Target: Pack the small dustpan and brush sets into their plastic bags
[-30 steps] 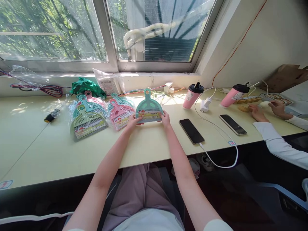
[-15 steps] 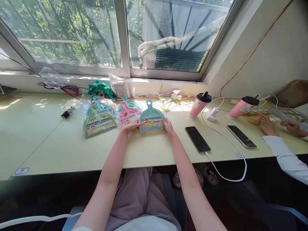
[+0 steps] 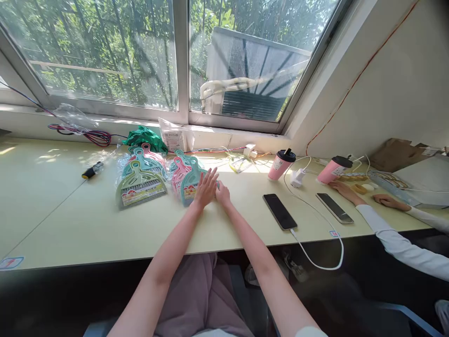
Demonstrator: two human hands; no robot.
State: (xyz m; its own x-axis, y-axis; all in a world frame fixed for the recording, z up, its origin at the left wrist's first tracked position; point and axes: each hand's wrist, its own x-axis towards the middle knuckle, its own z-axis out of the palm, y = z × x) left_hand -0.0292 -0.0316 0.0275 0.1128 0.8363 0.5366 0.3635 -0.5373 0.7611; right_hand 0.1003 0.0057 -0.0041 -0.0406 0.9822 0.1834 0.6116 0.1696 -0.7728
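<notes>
At nine o'clock from the teal dustpan (image 3: 189,183) lies the olive dustpan (image 3: 139,183); at ten, the pink dustpan (image 3: 177,172), partly overlapped by the teal one. Left hand (image 3: 206,189): open, against the teal dustpan's right side. Right hand (image 3: 223,193): curled beside it, grip unclear. Charging phone (image 3: 279,211): four o'clock.

Both bare arms extend forward from the lower edge of the view and converge toward the hands. The bare left forearm (image 3: 175,241) angles inward to the right; the bare right forearm (image 3: 249,238) angles inward to the left. The bare left hand (image 3: 206,188) is flattened, back visible, fingers extended forward. The bare right hand (image 3: 223,193) is positioned close beside it, fingers partly bent; its fingertips are partly hidden. Both wrists are nearly straight. A pale fabric sleeve edge (image 3: 310,331) covers the upper right arm.
</notes>
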